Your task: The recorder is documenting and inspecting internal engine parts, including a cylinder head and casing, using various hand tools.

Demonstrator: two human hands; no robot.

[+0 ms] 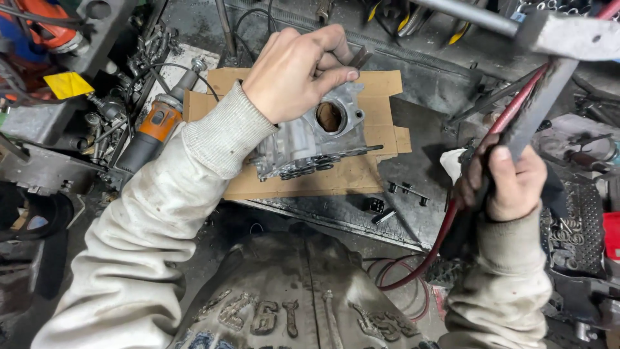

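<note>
Fingers (326, 68) of left hand (294, 74) curl over engine casting (323, 139) top edge.

So I count two hands, left (298, 72) and right (510, 184), on one grey engine casting (310, 139). One cardboard sheet (361, 174), one orange angle grinder (155, 126), one red hose (452, 213).

- A flattened piece of brown cardboard (361, 174) lies on my dark workbench, under the grey metal casting — it looks like an opened-out box, with flaps and notched corners at its right edge.
- A small yellow tag (67, 84) sits at the far left among the clutter — flat, four-sided, tilted, plain yellow on the side I see.
- I see no screens or signs around me.
</note>
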